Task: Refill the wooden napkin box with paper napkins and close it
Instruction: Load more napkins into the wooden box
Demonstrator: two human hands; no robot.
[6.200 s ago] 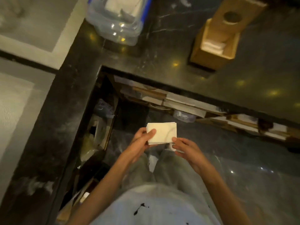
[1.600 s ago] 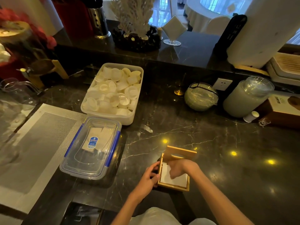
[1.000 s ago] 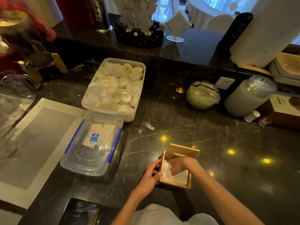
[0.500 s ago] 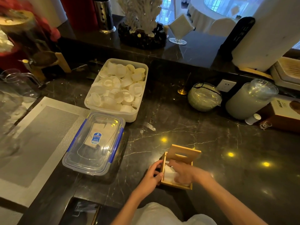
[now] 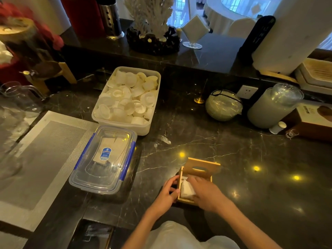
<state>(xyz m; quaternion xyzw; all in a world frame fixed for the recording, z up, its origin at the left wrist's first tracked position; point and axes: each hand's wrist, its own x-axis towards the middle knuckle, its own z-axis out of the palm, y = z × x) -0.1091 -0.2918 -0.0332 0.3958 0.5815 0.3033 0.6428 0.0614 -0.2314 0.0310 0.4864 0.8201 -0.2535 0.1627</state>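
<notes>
The wooden napkin box (image 5: pixel 195 182) sits on the dark marbled surface (image 5: pixel 251 168) in the lower centre of the frame, its lid (image 5: pixel 203 168) standing up at the far side with an oval slot showing. Inside it lies a stack of white paper napkins (image 5: pixel 186 188), partly covered by the right hand (image 5: pixel 206 192), which lies palm down over the box opening with its fingers resting on the napkins; whether they pinch any of them cannot be told. The left hand (image 5: pixel 168 194) curls against the box's left wall, thumb and fingertips touching the wood, steadying it without being wrapped all the way round.

To the left of the box, well apart from it, stands a clear plastic container (image 5: pixel 104 159) with blue clips and a closed lid, more white folded paper visible through it. Just beyond that, towards the upper centre, a white tub (image 5: pixel 125 123) is heaped with small white cups. A grey woven mat (image 5: pixel 41 159) lies at the left edge. At the right side of the frame stand a wrapped round bowl (image 5: pixel 223 105) and a tall clear canister (image 5: pixel 273 106), near a wall socket (image 5: pixel 247 91).
</notes>
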